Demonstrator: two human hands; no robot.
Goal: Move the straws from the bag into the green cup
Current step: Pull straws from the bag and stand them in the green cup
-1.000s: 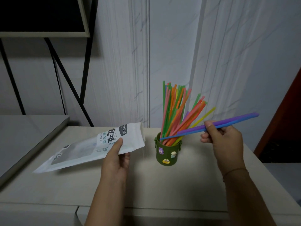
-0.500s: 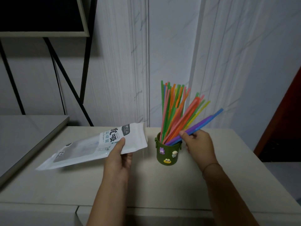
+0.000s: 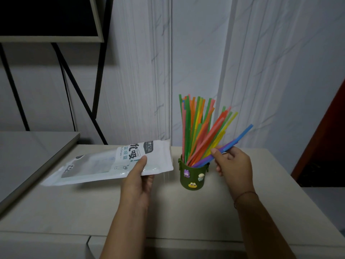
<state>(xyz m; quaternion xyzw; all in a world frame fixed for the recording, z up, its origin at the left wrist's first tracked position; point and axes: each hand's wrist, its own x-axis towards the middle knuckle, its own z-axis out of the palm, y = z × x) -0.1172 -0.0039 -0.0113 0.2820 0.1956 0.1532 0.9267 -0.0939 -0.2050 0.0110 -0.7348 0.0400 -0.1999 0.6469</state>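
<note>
the purple and blue straws (image 3: 235, 139) are pinched in the fingers of the right hand (image 3: 233, 165), lower ends set in the green cup (image 3: 193, 176) on the bench (image 3: 74, 212). just left of it, the bag (image 3: 104, 163) is gripped by the left hand (image 3: 137, 182).

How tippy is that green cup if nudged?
Probably tippy: the green cup is narrow, and tall straws lean rightward far above its rim. It likely slides on the smooth tabletop. The purple straw pinched by the right hand could lever it.
</note>
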